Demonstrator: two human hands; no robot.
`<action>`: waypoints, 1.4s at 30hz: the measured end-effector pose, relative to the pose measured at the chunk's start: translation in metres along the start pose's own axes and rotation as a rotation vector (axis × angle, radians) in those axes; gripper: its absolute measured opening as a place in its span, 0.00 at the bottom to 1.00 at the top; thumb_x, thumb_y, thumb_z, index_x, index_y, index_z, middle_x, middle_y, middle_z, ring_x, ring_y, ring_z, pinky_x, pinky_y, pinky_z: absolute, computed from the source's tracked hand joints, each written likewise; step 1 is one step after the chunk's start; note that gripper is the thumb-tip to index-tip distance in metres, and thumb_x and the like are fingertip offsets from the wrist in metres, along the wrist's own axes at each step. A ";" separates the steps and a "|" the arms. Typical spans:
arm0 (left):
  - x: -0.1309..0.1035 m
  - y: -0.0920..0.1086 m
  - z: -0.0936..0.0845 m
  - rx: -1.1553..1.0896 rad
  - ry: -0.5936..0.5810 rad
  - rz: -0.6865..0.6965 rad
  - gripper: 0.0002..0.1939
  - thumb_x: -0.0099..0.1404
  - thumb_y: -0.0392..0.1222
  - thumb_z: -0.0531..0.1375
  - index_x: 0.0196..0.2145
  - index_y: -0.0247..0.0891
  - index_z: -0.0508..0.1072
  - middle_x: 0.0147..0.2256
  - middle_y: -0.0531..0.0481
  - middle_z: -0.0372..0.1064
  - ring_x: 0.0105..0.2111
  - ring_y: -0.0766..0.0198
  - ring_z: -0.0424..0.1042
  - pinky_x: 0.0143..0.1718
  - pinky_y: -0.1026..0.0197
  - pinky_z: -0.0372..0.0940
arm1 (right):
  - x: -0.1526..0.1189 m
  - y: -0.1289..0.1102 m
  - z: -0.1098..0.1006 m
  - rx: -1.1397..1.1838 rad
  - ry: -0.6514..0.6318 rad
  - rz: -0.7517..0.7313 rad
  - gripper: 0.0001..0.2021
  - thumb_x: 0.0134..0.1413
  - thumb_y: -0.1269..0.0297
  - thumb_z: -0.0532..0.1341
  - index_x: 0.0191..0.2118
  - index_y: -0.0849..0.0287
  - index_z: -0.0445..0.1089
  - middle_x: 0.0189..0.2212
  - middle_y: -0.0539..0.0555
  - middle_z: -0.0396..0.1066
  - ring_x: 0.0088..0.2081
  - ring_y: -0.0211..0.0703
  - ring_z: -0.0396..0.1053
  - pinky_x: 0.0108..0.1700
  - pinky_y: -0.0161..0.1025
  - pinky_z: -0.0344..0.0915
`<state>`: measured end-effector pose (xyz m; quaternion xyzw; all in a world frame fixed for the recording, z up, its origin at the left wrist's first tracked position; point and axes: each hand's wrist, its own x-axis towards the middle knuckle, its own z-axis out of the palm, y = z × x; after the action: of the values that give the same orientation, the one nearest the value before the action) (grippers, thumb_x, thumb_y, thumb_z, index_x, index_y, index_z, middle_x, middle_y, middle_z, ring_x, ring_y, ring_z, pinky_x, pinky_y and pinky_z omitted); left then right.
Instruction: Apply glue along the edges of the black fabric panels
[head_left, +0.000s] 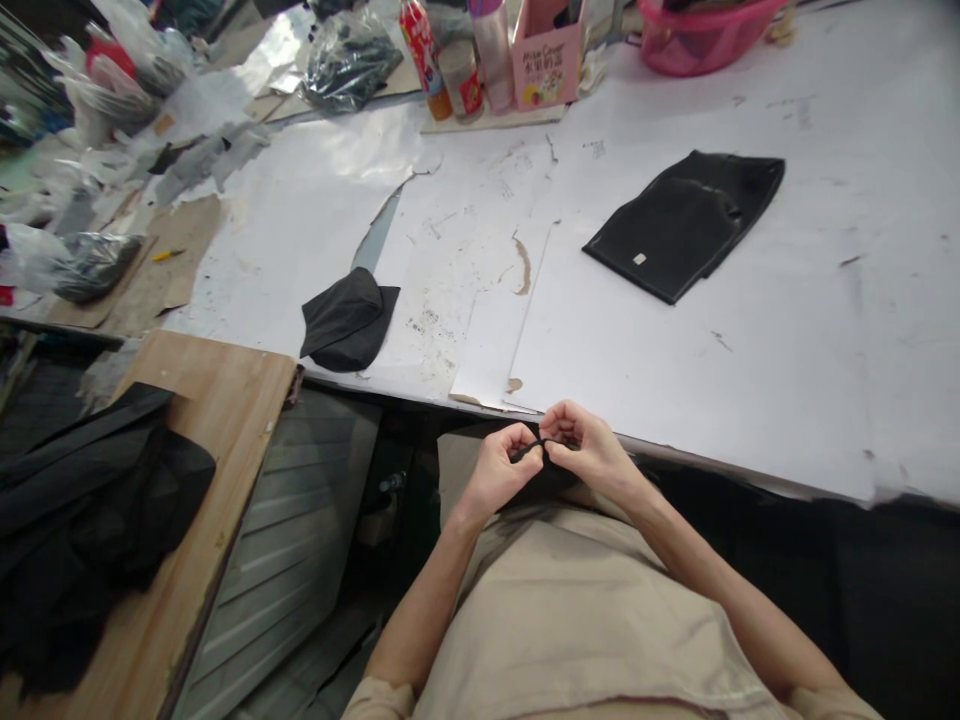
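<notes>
My left hand [504, 466] and my right hand [585, 446] meet at the table's front edge, close to my body. Both are closed, thumbs and fingers pinching a small piece of black fabric [541, 443] between them. Dark material hangs just under the hands, partly hidden by them. On the white-covered table [637, 370] ahead lie a folded black fabric piece [351, 320] to the left and a flat, shiny black panel [686, 225] with a small white tag to the right.
At the back stand a red bottle [424, 55], a glass jar [460, 82], a pink box [547, 60] and a pink basin [709, 40]. On the left, a wooden board [247, 400] bears a heap of black cloth [97, 520]. Plastic bags and a yellow tool [167, 255] lie beyond.
</notes>
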<state>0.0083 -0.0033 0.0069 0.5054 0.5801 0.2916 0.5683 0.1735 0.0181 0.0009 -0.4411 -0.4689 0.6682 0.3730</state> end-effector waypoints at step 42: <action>0.005 0.003 0.003 -0.191 -0.020 -0.039 0.16 0.63 0.51 0.60 0.26 0.37 0.66 0.23 0.57 0.57 0.23 0.71 0.54 0.25 0.67 0.50 | -0.015 0.004 -0.020 -0.098 -0.098 -0.129 0.08 0.60 0.59 0.64 0.34 0.56 0.68 0.36 0.52 0.69 0.40 0.43 0.66 0.44 0.39 0.63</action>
<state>0.0128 0.0012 0.0074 0.4403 0.5538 0.3293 0.6253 0.1974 0.0094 -0.0028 -0.3945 -0.5460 0.6397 0.3701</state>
